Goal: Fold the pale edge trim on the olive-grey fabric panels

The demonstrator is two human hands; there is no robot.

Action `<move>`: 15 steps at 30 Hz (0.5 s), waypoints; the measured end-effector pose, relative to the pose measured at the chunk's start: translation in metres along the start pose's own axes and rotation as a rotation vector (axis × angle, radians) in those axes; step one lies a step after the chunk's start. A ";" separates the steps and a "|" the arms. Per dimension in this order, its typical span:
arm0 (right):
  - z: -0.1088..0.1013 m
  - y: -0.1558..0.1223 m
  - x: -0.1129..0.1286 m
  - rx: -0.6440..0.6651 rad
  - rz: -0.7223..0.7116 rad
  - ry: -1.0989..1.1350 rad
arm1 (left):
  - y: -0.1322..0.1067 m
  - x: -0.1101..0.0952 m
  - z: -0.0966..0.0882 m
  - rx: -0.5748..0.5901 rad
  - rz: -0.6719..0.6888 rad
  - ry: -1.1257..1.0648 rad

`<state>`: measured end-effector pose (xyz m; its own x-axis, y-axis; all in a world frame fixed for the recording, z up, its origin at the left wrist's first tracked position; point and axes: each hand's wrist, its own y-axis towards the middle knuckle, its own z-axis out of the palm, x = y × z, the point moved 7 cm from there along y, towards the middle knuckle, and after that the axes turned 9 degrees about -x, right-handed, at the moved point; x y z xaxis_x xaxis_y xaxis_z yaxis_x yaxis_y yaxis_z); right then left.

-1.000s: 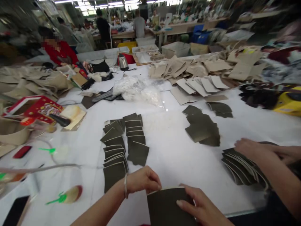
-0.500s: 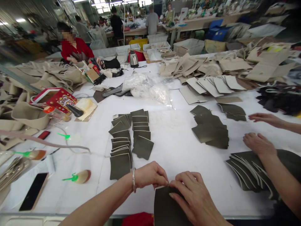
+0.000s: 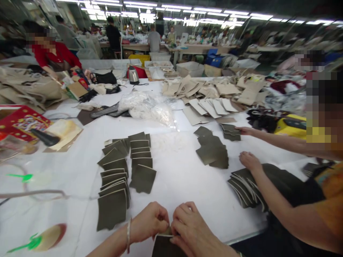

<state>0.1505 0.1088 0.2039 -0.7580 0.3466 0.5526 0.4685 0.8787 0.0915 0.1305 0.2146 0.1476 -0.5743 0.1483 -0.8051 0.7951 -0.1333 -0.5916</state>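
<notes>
At the near table edge, my two hands hold a dark olive leather piece (image 3: 164, 247) with a pale cut edge. My left hand (image 3: 151, 222), a bangle at its wrist, is closed in a pinch at the piece's top edge. Opposite it, my right hand (image 3: 189, 226) grips the same edge, its thumb lying on the dark face. The fingers hide most of that edge, and the lower part runs out of view. Ahead and to the left lie two overlapping rows of similar leather pieces (image 3: 112, 208), with a tilted piece (image 3: 143, 178) at the near end of the right-hand row.
On the right, a co-worker's hand (image 3: 246, 131) touches a small stack of dark pieces (image 3: 230, 132); the other hand (image 3: 250, 160) is by a larger fanned stack (image 3: 241, 189). Clear plastic bags (image 3: 150, 107) lie mid-table. A green-tipped glue bottle (image 3: 49, 237) lies at the near left.
The view has swung right and up, bringing the co-worker's body into sight. The co-worker's far hand has reached the small stack. My hands remain at the piece's edge, now drawn closer together.
</notes>
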 end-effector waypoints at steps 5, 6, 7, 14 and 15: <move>0.007 0.008 -0.013 -0.021 -0.072 -0.111 | 0.011 0.002 -0.003 0.034 0.059 0.123; 0.013 0.008 -0.013 -0.026 -0.092 -0.130 | 0.013 0.005 -0.005 0.031 0.051 0.149; 0.020 0.008 -0.013 -0.034 -0.110 -0.150 | 0.015 0.008 -0.007 0.021 0.042 0.174; 0.044 -0.002 0.003 -0.134 -0.167 -0.191 | 0.018 0.007 -0.011 -0.018 0.024 0.239; 0.039 -0.004 0.002 -0.142 -0.156 -0.180 | 0.018 0.006 -0.008 0.011 0.030 0.234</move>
<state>0.1292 0.1191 0.1726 -0.8887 0.2743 0.3673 0.3887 0.8757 0.2865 0.1431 0.2211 0.1326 -0.4881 0.3670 -0.7919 0.8085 -0.1517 -0.5687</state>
